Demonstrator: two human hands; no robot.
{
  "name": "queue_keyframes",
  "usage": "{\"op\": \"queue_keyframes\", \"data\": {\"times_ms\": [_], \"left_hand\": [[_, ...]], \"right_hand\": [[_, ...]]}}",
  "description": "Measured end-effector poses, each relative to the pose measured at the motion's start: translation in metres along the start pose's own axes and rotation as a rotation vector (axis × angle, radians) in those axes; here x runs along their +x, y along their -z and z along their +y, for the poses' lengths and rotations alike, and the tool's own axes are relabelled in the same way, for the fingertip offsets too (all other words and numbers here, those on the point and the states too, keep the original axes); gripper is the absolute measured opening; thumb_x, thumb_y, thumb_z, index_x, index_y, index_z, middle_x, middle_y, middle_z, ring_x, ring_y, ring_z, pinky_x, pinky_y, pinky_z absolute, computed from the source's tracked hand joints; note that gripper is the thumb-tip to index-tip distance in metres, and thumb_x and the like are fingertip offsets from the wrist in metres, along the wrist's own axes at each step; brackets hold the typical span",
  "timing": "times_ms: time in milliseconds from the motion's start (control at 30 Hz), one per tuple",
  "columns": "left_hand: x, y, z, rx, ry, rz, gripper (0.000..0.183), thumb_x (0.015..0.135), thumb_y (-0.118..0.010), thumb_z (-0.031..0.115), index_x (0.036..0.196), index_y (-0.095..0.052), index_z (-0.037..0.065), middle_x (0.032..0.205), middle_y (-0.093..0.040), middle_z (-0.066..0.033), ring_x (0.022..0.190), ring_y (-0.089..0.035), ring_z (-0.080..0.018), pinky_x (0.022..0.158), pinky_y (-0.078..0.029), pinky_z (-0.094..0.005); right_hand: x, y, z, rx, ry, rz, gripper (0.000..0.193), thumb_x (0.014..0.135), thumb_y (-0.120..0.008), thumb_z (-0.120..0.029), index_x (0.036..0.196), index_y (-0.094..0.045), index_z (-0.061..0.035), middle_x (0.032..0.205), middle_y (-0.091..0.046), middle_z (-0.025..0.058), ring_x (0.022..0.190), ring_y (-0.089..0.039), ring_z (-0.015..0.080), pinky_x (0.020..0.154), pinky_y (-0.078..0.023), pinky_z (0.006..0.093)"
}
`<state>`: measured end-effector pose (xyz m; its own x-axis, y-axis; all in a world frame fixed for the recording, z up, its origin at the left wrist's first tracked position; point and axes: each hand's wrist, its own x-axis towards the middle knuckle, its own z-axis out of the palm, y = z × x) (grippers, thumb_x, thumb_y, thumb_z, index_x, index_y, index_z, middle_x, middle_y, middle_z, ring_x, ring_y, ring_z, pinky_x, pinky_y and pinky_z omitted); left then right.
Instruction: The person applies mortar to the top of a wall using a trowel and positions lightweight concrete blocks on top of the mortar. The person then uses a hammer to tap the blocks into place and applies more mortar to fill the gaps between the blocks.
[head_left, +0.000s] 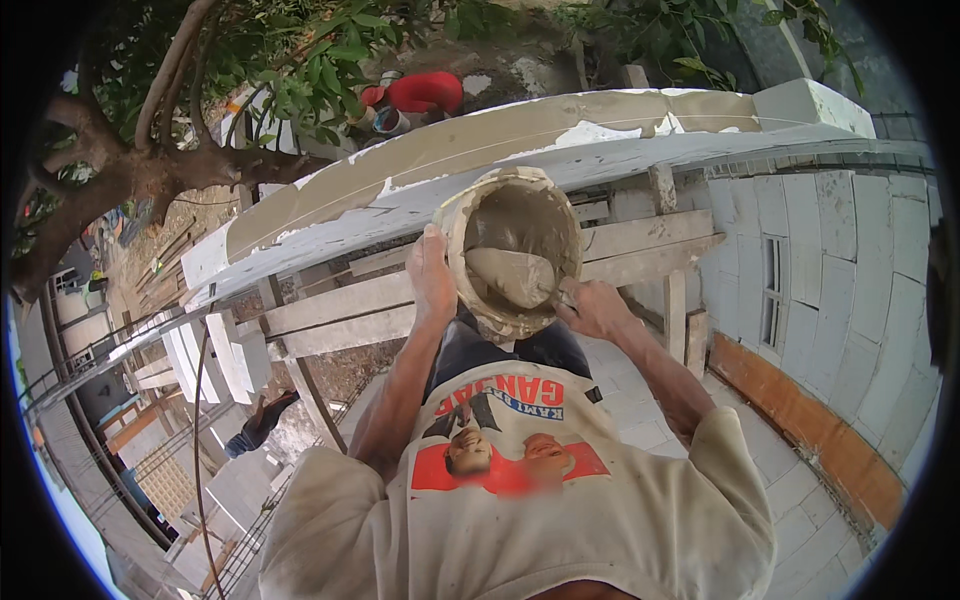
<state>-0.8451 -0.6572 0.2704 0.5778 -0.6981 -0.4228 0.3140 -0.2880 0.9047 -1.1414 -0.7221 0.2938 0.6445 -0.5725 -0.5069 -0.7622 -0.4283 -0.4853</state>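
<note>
In front of my body is a round bucket (pixel 570 215), its rim crusted with dried mortar. Wet grey mortar (pixel 515 218) lies inside it. My left hand (pixel 432 280) grips the bucket's left side, with fingers up near the rim. At the right rim my right hand (pixel 592 308) is closed around the handle of a trowel. The trowel blade (pixel 512 275), coated in mortar, sits inside the bucket; the handle is mostly hidden by my fingers. Just beyond the bucket runs a white block wall (pixel 460 180), its top spread with a layer of mortar (pixel 330 198).
A thin string stretches along the wall top. Wooden planks (pixel 340 310) run beneath the bucket on both sides. Tree branches (pixel 150 170) reach in at the upper left. A red object (pixel 425 92) lies beyond the wall. Another person (pixel 262 425) is lower down at left.
</note>
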Motion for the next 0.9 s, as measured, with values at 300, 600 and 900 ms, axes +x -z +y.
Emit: {"op": "queue_keyframes", "data": {"times_ms": [300,600,900], "left_hand": [[-0.008,-0.189,-0.004,-0.099,0.171,-0.058,0.044,0.114,-0.048,0.040,0.105,-0.069,0.001,0.093,-0.066,-0.0031,0.081,-0.061,-0.0132,0.075,-0.052,-0.0326],[-0.003,-0.298,-0.041,-0.123,0.248,-0.091,0.038,0.113,-0.051,0.042,0.098,-0.061,0.009,0.093,-0.063,-0.0054,0.086,-0.064,-0.0181,0.080,-0.056,-0.0385],[-0.004,-0.321,-0.080,0.023,0.191,-0.092,0.049,0.112,-0.050,0.039,0.110,-0.069,-0.005,0.098,-0.070,-0.0092,0.086,-0.066,-0.0187,0.078,-0.053,-0.0362]], "right_hand": [[-0.098,0.074,0.127,0.248,-0.141,0.391,0.035,0.090,-0.071,-0.021,0.118,-0.063,-0.0009,0.099,-0.072,0.0286,0.101,-0.070,0.0481,0.090,-0.056,0.0540],[-0.136,0.239,0.245,0.036,-0.482,0.628,0.032,0.094,-0.073,-0.026,0.112,-0.064,-0.0011,0.084,-0.072,0.0256,0.089,-0.071,0.0492,0.081,-0.056,0.0582],[-0.068,0.372,0.369,0.539,-0.641,0.589,0.032,0.097,-0.071,-0.027,0.094,-0.071,0.0044,0.068,-0.065,0.0072,0.062,-0.064,0.0198,0.059,-0.050,0.0428]]}}
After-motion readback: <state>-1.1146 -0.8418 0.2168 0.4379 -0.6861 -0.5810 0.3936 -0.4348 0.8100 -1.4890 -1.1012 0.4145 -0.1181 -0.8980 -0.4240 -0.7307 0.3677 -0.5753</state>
